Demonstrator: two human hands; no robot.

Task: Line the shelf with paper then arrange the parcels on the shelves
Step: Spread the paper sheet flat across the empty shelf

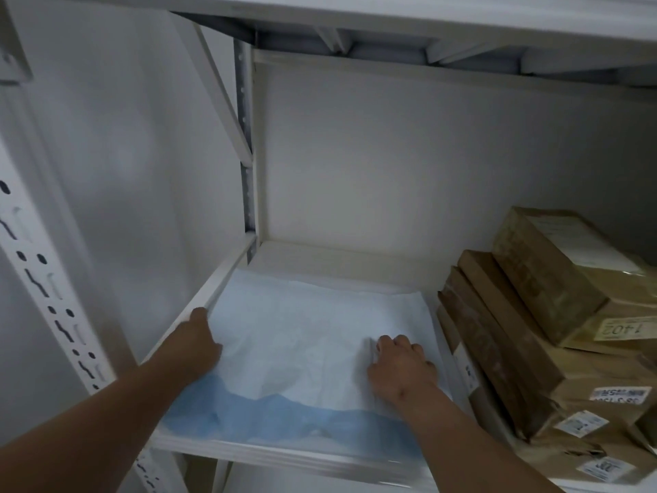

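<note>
Paper (313,336) lies on the white shelf (341,257), its blue edge nearest us. Our left hand (197,345) presses its left side, fingers seemingly flat; our right hand (401,364) rests curled on it, perhaps pinching a fold. Brown parcels (554,314) stack just right.

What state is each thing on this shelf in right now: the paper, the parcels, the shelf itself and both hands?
Paper: lying on the shelf, wrinkled, its back strip not covered.
Shelf: partly lined, bare white strip at the back.
Parcels: stacked at the right, some leaning, labels showing.
Left hand: at the paper's left edge by the shelf rail, fingers hidden.
Right hand: on the paper, fingers curled, bunching it.
</note>
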